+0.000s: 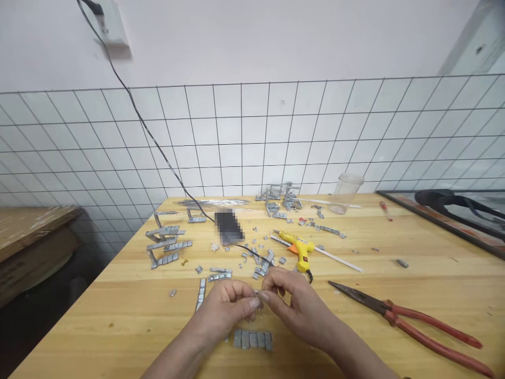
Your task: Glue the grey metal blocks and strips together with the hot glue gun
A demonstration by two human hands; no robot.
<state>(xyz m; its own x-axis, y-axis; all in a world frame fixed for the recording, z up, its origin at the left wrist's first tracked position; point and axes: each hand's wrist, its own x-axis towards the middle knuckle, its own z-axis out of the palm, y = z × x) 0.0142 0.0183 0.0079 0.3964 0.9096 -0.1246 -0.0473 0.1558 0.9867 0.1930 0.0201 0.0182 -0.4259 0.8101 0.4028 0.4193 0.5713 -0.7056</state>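
Note:
My left hand (231, 305) and my right hand (298, 302) meet above the near part of the wooden table. Thumb and fingers of both are pinched together, tip to tip. Something tiny and greyish shows between the fingertips, too small to name. Just below them lies a row of grey flat pieces (253, 339) set side by side. A narrow grey strip (201, 293) rests at the left hand's outer side. Beyond the hands are scattered small grey pieces (262, 266) and a yellow glue gun (302, 250) with a white glue stick in it.
Long-nose pliers (389, 311) with red handles lie at the right. Small grey frame-like structures (168, 245) stand at the left, others (282, 197) at the back. A clear plastic cup (346, 193), thin wires (215, 202) and a dark pixelated object (229, 226) are also there. A black cable (148, 129) hangs from the wall.

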